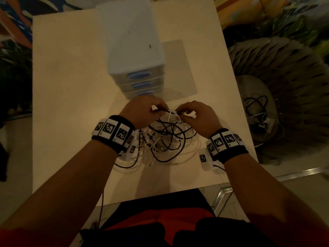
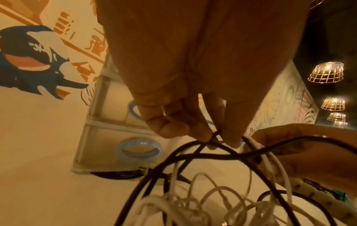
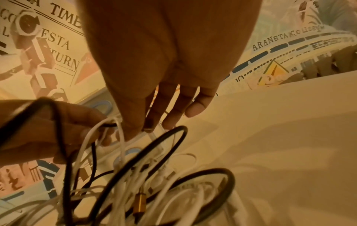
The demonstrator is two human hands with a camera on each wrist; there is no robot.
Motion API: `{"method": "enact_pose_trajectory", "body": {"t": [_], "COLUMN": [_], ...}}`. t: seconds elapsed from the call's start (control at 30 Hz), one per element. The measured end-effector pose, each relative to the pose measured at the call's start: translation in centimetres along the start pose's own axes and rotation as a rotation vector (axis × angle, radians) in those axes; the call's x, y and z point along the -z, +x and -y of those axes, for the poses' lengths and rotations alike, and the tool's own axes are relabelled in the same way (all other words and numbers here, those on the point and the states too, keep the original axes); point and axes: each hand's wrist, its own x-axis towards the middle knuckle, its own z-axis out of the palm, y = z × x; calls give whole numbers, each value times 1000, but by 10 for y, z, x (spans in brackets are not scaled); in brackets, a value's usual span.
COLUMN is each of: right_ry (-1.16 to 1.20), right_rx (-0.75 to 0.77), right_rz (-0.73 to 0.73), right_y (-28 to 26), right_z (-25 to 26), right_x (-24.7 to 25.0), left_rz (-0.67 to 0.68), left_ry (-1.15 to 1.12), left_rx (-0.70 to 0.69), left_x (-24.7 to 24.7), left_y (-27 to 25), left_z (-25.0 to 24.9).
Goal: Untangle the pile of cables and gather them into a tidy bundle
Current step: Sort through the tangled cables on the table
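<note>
Black and white strands are lying knotted together in one pile of cables (image 1: 165,139) on the pale table (image 1: 71,86), just in front of your body and between your two wrists. Your left hand (image 1: 144,111) is pinching a black cable (image 2: 195,154) at the top of the heap: in the left wrist view the thumb and fingertips (image 2: 201,133) are closing on the dark strand where two black loops are crossing. Your right hand (image 1: 197,116) is working just beside it, the two hands nearly touching above the pile. In the right wrist view its thumb and first finger are pressing together on a white cable (image 3: 119,137), while the other fingers (image 3: 195,108) are hanging loosely extended and holding nothing. White loops are draping down from both hands into the tangle, and a small gold-coloured plug (image 3: 140,203) is sitting among the white strands low in the pile.

A white drawer unit (image 1: 131,50) with blue oval handles is standing on the table just beyond your hands, its lowest drawer close to your knuckles. Both of your wrists are wearing black bands with black-and-white square markers. Off the table's right edge, a grey round seat (image 1: 258,113) is carrying another small heap of dark and white cords.
</note>
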Motion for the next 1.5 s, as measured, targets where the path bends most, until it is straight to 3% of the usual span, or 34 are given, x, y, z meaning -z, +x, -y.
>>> {"method": "enact_pose_trajectory", "body": {"t": [0.13, 0.3, 0.4, 0.57, 0.73, 0.8, 0.87, 0.97, 1.03, 1.17, 1.3, 1.5], "right_ry": [99, 226, 156, 117, -110, -122, -87, -125, -230, -136, -58, 113], "right_rx": [-48, -103, -83, -211, -335, -304, -94, 165, 145, -27, 127, 7], "right_rz": [17, -51, -100, -207, -103, -185, -276, -65, 27, -39, -69, 123], "right_y": [-3, -5, 1, 12, 9, 4, 0, 0, 4, 9, 1, 13], "right_z": [2, 19, 28, 13, 0, 3, 16, 46, 54, 36, 43, 78], "right_x": [4, -1, -11, -2, -1, 0, -1, -7, -10, -2, -6, -24], "left_rz": [-186, -224, -230, -365, -374, -336, -301, -262, -249, -295, -290, -244], "left_ry": [97, 94, 56, -34, -118, -122, -115, -135, -178, -281, -395, -500], "left_rx": [-112, -45, -32, 154, 203, 157, 123, 69, 38, 105, 137, 106], "left_x": [1, -4, -2, 9, 16, 17, 17, 18, 18, 22, 23, 27], "left_y": [-11, -20, -26, -39, -43, -43, -42, -42, -42, -46, -42, -30], "left_z": [-7, -13, -14, 0, 5, 4, 2, 0, 0, 6, 8, -3]}}
